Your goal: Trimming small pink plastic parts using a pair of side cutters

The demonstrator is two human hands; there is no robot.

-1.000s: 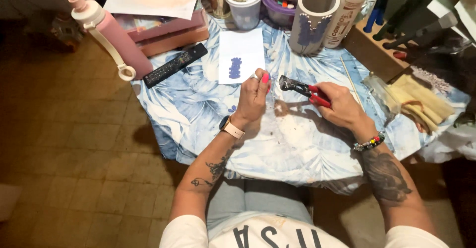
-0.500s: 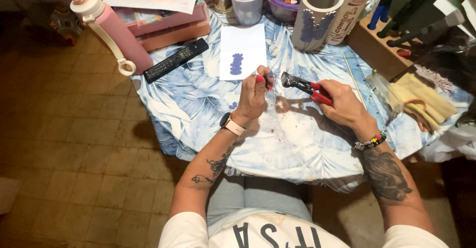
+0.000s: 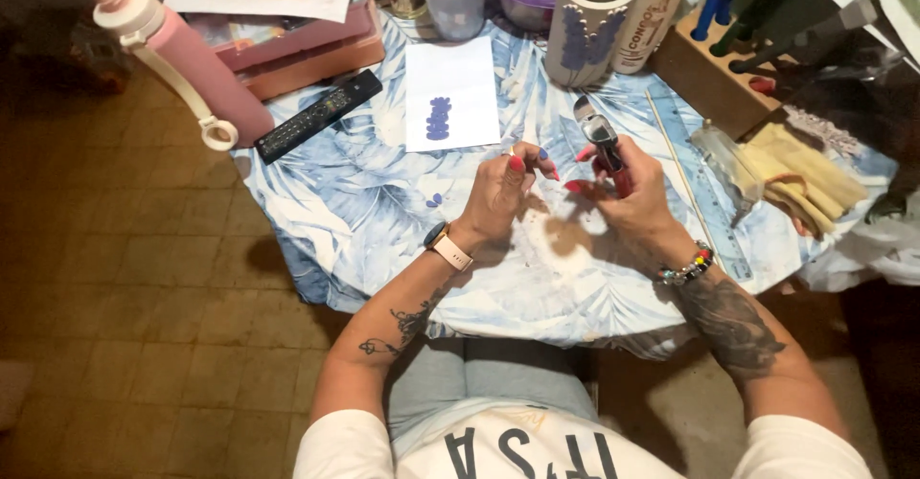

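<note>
Your right hand (image 3: 637, 196) grips red-handled pliers (image 3: 604, 139) upright (jaws toward twelve o'clock). Your left hand (image 3: 503, 187), fingers curled, pinches something too small to identify, at nine o'clock of them.

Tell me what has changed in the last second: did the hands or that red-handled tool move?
The right hand swung the red-handled tool from lying sideways to nose-up and drew closer to the left hand, whose fingers have lifted off the tablecloth. The white card, remote and pink bottle stayed put.
</note>
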